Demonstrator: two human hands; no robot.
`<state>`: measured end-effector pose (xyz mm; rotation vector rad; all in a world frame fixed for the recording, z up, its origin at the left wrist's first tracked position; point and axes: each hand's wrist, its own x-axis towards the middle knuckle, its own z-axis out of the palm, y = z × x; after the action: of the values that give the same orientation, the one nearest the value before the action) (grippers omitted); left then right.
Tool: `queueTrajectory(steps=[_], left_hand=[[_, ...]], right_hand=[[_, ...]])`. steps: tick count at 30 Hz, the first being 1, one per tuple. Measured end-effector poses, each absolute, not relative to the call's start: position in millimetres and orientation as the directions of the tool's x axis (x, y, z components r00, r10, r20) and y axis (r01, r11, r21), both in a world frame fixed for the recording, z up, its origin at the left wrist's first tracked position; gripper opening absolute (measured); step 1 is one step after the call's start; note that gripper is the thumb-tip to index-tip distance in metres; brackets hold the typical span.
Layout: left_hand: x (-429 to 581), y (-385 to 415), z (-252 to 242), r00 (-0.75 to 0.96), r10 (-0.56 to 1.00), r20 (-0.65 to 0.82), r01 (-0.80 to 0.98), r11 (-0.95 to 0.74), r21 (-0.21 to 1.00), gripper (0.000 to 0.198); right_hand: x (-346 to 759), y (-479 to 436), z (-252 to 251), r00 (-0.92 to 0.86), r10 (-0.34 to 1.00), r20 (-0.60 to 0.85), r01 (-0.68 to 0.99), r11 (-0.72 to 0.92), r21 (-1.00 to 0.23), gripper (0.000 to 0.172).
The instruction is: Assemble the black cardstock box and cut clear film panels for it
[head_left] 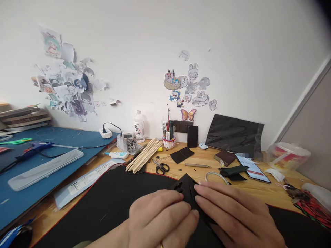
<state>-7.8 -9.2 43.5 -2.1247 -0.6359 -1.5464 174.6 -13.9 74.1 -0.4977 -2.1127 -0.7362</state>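
A folded piece of thin black sheet material (186,181), perhaps paper, lies on a black mat (116,193) with red edging, at the front of the table. Near its peak on the left is a ragged cut-out or torn patch. My left hand (162,217) presses on its left side, fingers curled together, the fingertips partly hiding the sheet. On the other side my right hand (232,210) lies with its fingers stretched out along the slope, tips by the central crease. Whatever is under both palms is hidden.
Just beyond the mat are black-handled scissors (161,167), a wooden-handled tool (198,165), a roll of tape (217,176) and a bundle of wooden sticks (144,155). A phone (192,136) and a pen cup (169,142) stand by the wall. A lit tablet (253,168) lies right.
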Motion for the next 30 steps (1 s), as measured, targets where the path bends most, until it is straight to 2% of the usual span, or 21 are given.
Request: queueTrajectory(steps=[2,5,9,15,22,26,30], left_hand=[[-10.8,-8.7,55.0,0.238,0.076,0.968,0.509,-0.859,-0.058,0.010],[-14.8,-7.8,66.3,0.270,0.209,0.940,0.457,-0.887,0.066,0.012],[-15.3,-6.3,66.9,0.262,0.302,0.916,0.430,-0.887,0.169,0.019],[-10.2,-3.8,62.0,0.209,0.437,0.875,0.430,-0.845,0.319,0.014],[-8.6,-0.7,60.4,0.180,0.599,0.780,0.465,-0.751,0.470,0.011],[-8.2,-0.9,61.4,0.148,0.722,0.676,0.470,-0.653,0.594,0.015],[-7.3,-0.9,62.9,0.128,0.767,0.628,0.466,-0.606,0.645,0.015]], right_hand=[[173.2,-12.8,75.0,-0.575,0.186,0.797,0.603,0.755,0.258,0.025],[167.8,-13.2,75.6,-0.511,0.280,0.813,0.657,0.737,0.159,0.030],[159.1,-18.6,75.9,-0.438,0.358,0.825,0.710,0.700,0.073,0.019],[155.8,-21.2,72.6,-0.346,0.487,0.802,0.762,0.645,-0.063,0.012],[155.1,-14.5,68.6,-0.323,0.557,0.765,0.758,0.637,-0.144,0.010],[155.2,-11.3,68.2,-0.323,0.558,0.764,0.760,0.634,-0.142,0.009],[155.1,-11.6,68.0,-0.326,0.564,0.759,0.765,0.629,-0.139,0.011]])
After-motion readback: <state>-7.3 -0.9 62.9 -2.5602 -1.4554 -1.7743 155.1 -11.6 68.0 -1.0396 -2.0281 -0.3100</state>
